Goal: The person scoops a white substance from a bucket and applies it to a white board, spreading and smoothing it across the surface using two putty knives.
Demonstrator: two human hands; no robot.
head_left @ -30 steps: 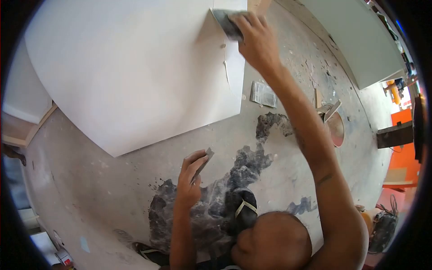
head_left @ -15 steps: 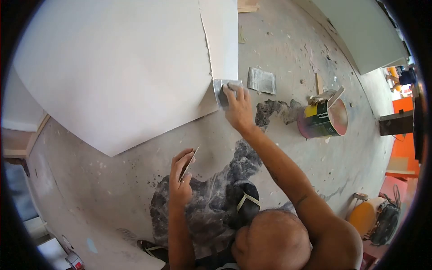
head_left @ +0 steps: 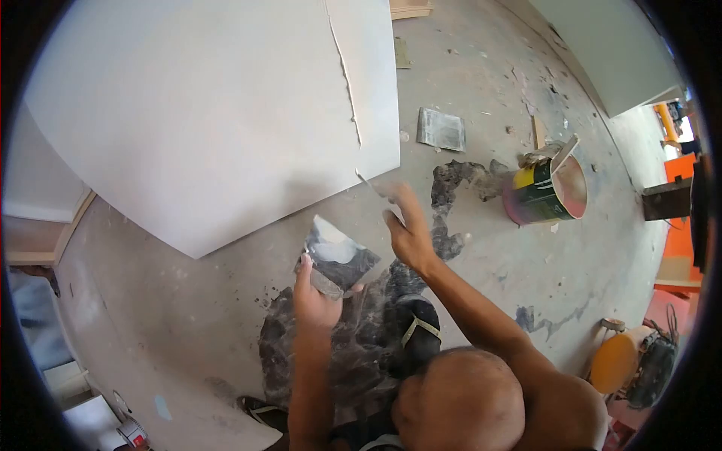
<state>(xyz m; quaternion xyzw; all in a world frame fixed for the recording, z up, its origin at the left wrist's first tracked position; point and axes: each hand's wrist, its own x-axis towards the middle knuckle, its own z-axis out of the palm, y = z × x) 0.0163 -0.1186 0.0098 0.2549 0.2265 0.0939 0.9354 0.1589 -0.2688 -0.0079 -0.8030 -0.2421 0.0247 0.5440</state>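
My left hand (head_left: 316,301) grips a flat, dark square scraper (head_left: 357,269) from below, its face turned up. A smooth lump of white putty (head_left: 333,249) lies on that face. My right hand (head_left: 410,234), slightly blurred, pinches a second flat scraper (head_left: 366,183), seen nearly edge-on. It is held in the air near the corner of a large white panel (head_left: 226,128), apart from the scraper in my left hand. Down the panel's right part runs a thin raised line of white putty (head_left: 347,83).
On the floor lies another flat square plate (head_left: 441,130). To the right stands an open bucket (head_left: 538,195) with a stick across its rim. A dark patch (head_left: 301,353) marks the floor by the feet. A yellow-and-black machine (head_left: 628,364) is at the lower right.
My right hand has lifted its scraper off the panel's edge and brought it down, turned edge-on. My left hand has tilted its scraper so the putty shows.
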